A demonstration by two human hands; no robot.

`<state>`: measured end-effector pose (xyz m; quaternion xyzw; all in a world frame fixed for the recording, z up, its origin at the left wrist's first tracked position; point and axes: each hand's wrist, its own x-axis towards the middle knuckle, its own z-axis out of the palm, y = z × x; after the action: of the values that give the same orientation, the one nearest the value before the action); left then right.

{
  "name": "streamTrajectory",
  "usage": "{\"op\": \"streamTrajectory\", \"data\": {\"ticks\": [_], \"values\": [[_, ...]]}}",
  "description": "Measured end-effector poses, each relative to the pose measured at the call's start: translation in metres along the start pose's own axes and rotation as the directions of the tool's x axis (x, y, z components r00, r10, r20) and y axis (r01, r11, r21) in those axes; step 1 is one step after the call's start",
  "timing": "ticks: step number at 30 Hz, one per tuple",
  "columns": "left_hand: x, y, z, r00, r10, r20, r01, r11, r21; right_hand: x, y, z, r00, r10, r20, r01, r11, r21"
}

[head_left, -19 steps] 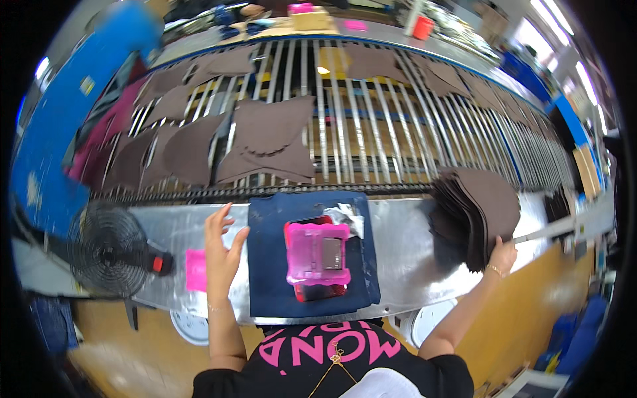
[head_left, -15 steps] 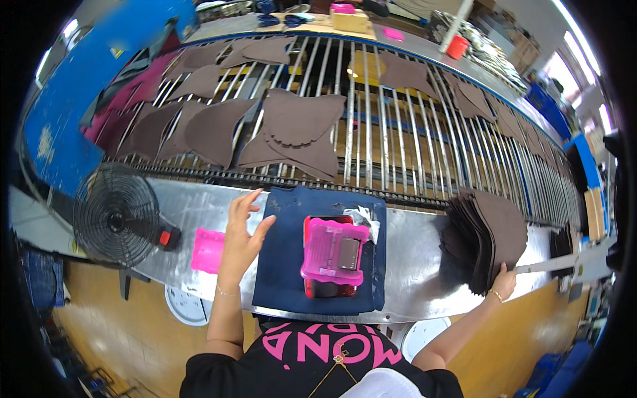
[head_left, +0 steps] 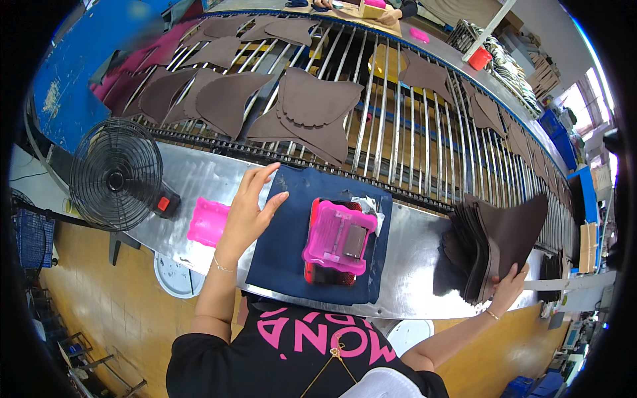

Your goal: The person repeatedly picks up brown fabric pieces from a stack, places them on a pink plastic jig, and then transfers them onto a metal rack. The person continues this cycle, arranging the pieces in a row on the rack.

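On the metal ledge at the right, a thick stack of dark brown fabric pieces (head_left: 468, 259) fans out. My right hand (head_left: 509, 289) pinches the lower edge of the brown fabric piece (head_left: 511, 229) on top, whose upper corner stands off to the right of the pile. My left hand (head_left: 254, 211) hovers by the left edge of a folded navy cloth (head_left: 275, 265), thumb and fingers apart, holding nothing. Upon the cloth lies a pink plastic case (head_left: 325, 232) over a red tray (head_left: 310, 273), beside a crumpled white scrap (head_left: 365, 205). A pink plastic tray (head_left: 207, 222) is left of my wrist.
Beyond the ledge runs a conveyor of metal bars (head_left: 391, 126) carrying several brown pieces (head_left: 318, 99). A black fan (head_left: 116, 179) stands at the left end. A white bar (head_left: 570, 283) juts in at the right. Across the conveyor are another person's hands (head_left: 390, 16).
My right hand has drawn the top brown piece away from the stack, its upper part now swung to the right. The left hand stays spread near the navy cloth. The view has tilted.
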<state>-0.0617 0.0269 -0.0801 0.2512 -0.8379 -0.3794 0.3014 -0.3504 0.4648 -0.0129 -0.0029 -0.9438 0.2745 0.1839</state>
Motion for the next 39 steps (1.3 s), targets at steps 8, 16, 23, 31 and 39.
{"op": "streamTrajectory", "data": {"ticks": [8,16,23,31,39], "values": [[0.025,0.036,0.012,0.989,0.098,-0.112,-0.113,0.984,-0.135,-0.070,-0.158,0.015,0.944,-0.287,0.160,0.090,0.694,0.714],[-0.002,0.019,-0.066,0.975,-0.219,0.028,0.192,0.781,-0.595,-0.116,-0.197,0.078,0.559,-0.783,0.272,0.154,0.421,0.894],[-0.009,0.022,-0.110,0.974,-0.127,-0.186,0.058,0.941,-0.335,-0.145,-0.192,0.118,0.468,-0.866,0.175,0.411,0.389,0.824],[-0.012,0.010,-0.093,0.980,-0.183,-0.071,0.156,0.945,-0.289,-0.146,-0.174,0.115,0.384,-0.919,0.088,0.556,0.306,0.772],[-0.002,0.018,-0.027,0.968,0.057,0.245,-0.040,0.996,-0.074,-0.127,-0.107,0.084,0.405,-0.882,0.242,0.667,0.466,0.582]]}}
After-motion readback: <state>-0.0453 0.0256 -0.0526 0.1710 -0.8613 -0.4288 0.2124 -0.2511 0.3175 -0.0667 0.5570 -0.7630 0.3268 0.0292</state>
